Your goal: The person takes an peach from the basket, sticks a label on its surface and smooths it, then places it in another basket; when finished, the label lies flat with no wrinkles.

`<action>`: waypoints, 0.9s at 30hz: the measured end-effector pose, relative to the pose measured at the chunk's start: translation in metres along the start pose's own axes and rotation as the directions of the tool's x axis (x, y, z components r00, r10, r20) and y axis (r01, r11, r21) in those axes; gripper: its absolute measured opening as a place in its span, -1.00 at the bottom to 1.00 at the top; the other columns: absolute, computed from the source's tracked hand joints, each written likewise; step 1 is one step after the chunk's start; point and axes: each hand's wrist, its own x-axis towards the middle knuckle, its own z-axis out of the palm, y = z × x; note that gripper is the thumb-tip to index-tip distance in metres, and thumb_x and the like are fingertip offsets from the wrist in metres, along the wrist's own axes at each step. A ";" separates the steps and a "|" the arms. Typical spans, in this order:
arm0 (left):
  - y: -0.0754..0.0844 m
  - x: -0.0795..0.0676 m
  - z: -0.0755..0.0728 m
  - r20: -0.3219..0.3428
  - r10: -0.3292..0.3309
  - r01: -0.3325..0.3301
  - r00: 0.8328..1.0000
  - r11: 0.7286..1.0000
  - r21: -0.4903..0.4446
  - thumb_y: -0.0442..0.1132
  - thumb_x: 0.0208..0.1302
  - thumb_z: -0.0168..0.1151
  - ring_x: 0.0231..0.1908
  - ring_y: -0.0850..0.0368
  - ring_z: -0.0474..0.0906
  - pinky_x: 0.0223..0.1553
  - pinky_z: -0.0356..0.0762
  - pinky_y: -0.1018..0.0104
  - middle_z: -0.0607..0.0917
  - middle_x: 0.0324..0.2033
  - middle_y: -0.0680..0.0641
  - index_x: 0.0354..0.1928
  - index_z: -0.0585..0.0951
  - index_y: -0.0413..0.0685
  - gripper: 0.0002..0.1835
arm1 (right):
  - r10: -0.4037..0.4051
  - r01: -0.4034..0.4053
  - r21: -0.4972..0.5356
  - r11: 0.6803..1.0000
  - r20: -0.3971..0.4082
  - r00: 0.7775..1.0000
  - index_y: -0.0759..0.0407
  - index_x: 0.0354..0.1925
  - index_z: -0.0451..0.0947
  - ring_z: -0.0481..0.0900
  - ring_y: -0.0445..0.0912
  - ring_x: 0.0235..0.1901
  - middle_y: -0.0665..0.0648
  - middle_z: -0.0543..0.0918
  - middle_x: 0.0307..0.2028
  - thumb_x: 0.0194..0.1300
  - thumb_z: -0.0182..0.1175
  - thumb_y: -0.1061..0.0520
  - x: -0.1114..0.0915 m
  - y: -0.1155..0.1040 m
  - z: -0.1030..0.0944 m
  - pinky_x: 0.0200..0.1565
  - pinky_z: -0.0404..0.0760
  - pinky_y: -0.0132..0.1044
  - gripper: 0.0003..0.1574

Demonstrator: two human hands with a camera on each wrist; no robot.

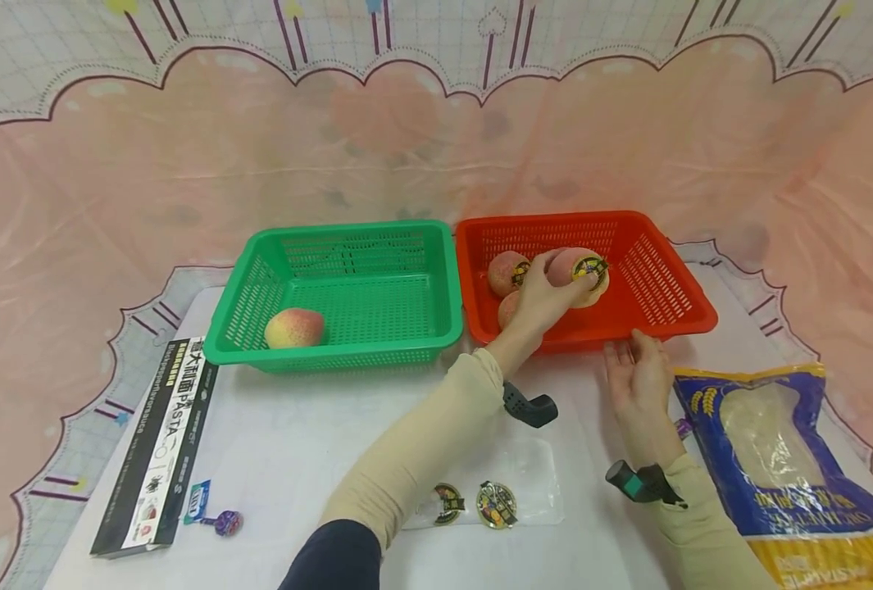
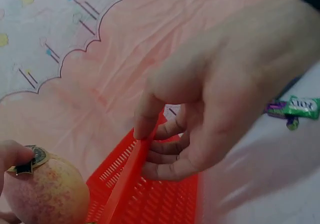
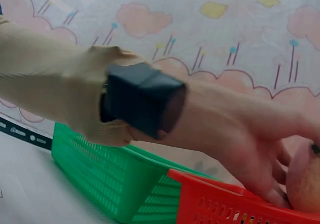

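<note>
My left hand (image 1: 543,299) grips a pink-yellow peach (image 1: 565,260) over the red basket (image 1: 661,287), its thumb on a round black-and-gold sticker (image 1: 589,269) on the peach. The same peach (image 2: 55,196) shows at the lower left of the left wrist view, and at the right edge of the right wrist view. My right hand (image 1: 638,381) holds the basket's front rim, fingers curled against the outer wall. Inside the red basket, left of the held peach, lies another stickered peach (image 1: 506,270); a further one (image 1: 508,307) is partly hidden behind my left hand.
Left of the red basket stands a green basket (image 1: 362,356) with one peach (image 1: 294,328). A clear sheet (image 1: 532,467) with round stickers (image 1: 496,504) lies in front. A pasta box (image 1: 157,442) and lollipop (image 1: 227,523) lie left, a blue-yellow bag (image 1: 771,442) right.
</note>
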 end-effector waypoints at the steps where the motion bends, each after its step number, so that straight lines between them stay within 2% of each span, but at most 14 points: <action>1: -0.001 0.004 0.003 0.009 -0.014 0.015 1.000 0.999 -0.035 0.08 -0.10 0.34 -0.02 0.22 0.38 -0.02 0.44 0.28 0.42 0.01 0.12 0.09 0.29 0.29 -0.34 | -0.002 0.002 -0.006 1.000 -0.002 1.000 -0.09 0.12 0.12 0.15 -0.12 0.23 -0.02 0.25 0.10 0.15 0.10 0.36 0.000 0.000 0.000 0.26 0.20 -0.24 -0.34; 6: -0.006 0.016 0.016 0.010 -0.087 0.088 0.996 0.987 -0.136 -0.12 -0.10 0.39 -0.02 0.18 0.39 -0.10 0.47 0.34 0.42 0.01 0.06 0.10 0.30 0.17 -0.33 | -0.007 0.007 -0.018 1.000 -0.011 1.000 -0.09 0.16 0.08 0.13 -0.12 0.24 -0.02 0.22 0.13 0.15 0.10 0.35 0.001 0.003 0.000 0.25 0.21 -0.25 -0.29; 10: -0.012 0.022 0.021 0.029 -0.136 0.139 0.990 0.963 -0.232 -0.31 -0.11 0.38 -0.07 0.16 0.43 -0.25 0.55 0.36 0.41 0.01 -0.01 0.12 0.26 0.10 -0.29 | 0.005 -0.005 -0.012 1.000 -0.021 1.000 -0.07 0.08 0.14 0.16 -0.12 0.23 -0.03 0.24 0.12 0.15 0.11 0.34 0.001 0.005 0.000 0.26 0.21 -0.25 -0.38; 15: -0.017 0.029 0.023 0.073 -0.130 0.145 0.989 0.946 -0.289 -0.39 -0.12 0.37 -0.16 0.16 0.51 -0.31 0.59 0.31 0.45 -0.04 -0.05 0.15 0.24 0.05 -0.25 | -0.005 0.005 -0.036 0.999 -0.012 1.000 -0.04 0.06 0.16 0.18 -0.11 0.21 -0.01 0.28 0.09 0.16 0.11 0.32 0.000 0.005 -0.001 0.25 0.22 -0.25 -0.43; 18: -0.019 0.032 0.024 0.064 -0.153 0.164 0.986 0.964 -0.207 -0.30 -0.14 0.41 -0.11 0.19 0.48 -0.16 0.54 0.32 0.46 -0.01 -0.03 0.17 0.26 0.01 -0.23 | 0.007 -0.007 -0.019 1.000 -0.007 1.000 -0.05 0.07 0.17 0.21 -0.12 0.20 -0.01 0.29 0.09 0.15 0.11 0.33 0.000 0.004 -0.001 0.24 0.24 -0.25 -0.42; 22: -0.021 0.036 0.027 0.056 -0.213 0.218 0.975 0.972 -0.092 -0.20 -0.18 0.44 0.00 0.17 0.42 0.06 0.40 0.27 0.47 0.02 0.01 0.14 0.31 0.01 -0.24 | 0.012 -0.012 -0.012 1.000 -0.003 1.000 -0.05 0.09 0.18 0.22 -0.12 0.21 -0.01 0.30 0.10 0.14 0.12 0.34 0.001 0.003 -0.002 0.24 0.24 -0.24 -0.39; 27: -0.024 0.042 0.032 0.116 -0.258 0.260 0.959 0.966 0.002 -0.17 -0.17 0.43 0.07 0.12 0.35 0.11 0.33 0.20 0.42 0.04 0.03 0.08 0.35 0.06 -0.31 | 0.012 -0.012 -0.014 1.000 0.012 1.000 -0.06 0.09 0.20 0.19 -0.12 0.24 -0.03 0.30 0.13 0.14 0.12 0.33 0.001 0.000 -0.004 0.24 0.26 -0.25 -0.40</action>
